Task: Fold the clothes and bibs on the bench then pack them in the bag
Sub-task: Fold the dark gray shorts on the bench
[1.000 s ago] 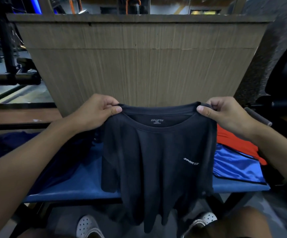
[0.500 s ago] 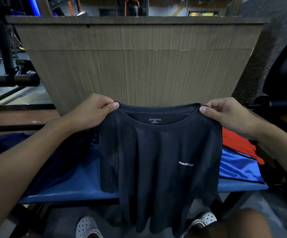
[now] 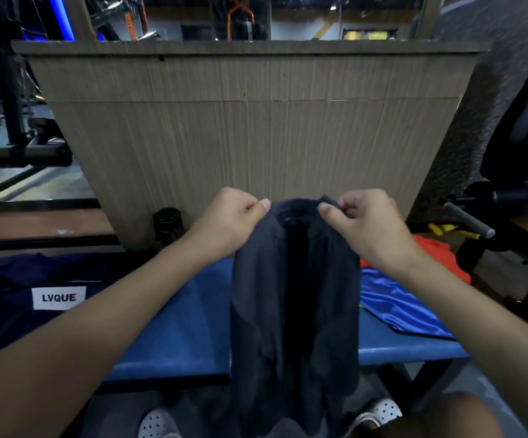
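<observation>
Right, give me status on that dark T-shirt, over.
Left hand and right hand each pinch the dark grey T-shirt at the collar, close together. Shirt hangs doubled lengthwise over blue padded bench. To the right, shiny blue garment on bench, not blocking.

Bare arms, white clogs

The left forearm (image 3: 98, 330) and right forearm (image 3: 464, 311) are bare right up to the left hand (image 3: 234, 218) and right hand (image 3: 362, 221). At the near edge are two white shoes (image 3: 156, 425) dotted with round vent holes, and at the near right a bare knee (image 3: 455, 415).
</observation>
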A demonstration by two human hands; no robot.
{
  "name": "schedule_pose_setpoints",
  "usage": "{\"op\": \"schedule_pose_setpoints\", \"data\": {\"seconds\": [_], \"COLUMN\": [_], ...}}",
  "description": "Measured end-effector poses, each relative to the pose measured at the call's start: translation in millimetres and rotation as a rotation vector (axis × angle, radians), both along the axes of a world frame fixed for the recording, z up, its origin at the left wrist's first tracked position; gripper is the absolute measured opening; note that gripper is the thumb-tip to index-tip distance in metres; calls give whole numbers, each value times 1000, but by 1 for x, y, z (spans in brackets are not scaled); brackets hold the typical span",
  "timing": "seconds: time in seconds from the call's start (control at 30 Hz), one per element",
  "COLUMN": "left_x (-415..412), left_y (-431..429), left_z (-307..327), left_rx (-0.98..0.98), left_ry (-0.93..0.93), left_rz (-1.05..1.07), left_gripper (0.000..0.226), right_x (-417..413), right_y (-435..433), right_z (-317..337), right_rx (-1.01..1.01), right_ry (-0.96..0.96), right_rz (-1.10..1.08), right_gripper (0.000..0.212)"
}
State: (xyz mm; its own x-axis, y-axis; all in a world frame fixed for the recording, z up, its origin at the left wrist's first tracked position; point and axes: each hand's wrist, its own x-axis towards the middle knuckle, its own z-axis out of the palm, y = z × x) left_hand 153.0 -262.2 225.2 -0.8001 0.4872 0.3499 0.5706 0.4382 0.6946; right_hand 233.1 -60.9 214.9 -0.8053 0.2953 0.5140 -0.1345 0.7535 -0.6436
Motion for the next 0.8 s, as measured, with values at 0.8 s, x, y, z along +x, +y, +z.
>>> {"op": "schedule_pose_setpoints", "data": {"seconds": [0.8], "left_x": [5], "left_y": [-12], "left_z": [-1], "left_rx": [56], "left_ry": [-331], "left_rz": [-292], "left_gripper": [27], "right_x": [-10], "right_y": [-25], "right_z": [-18], "right_rx": [-313], "right_ry": [-16], "right_rz": [389], "right_gripper": [35]}}
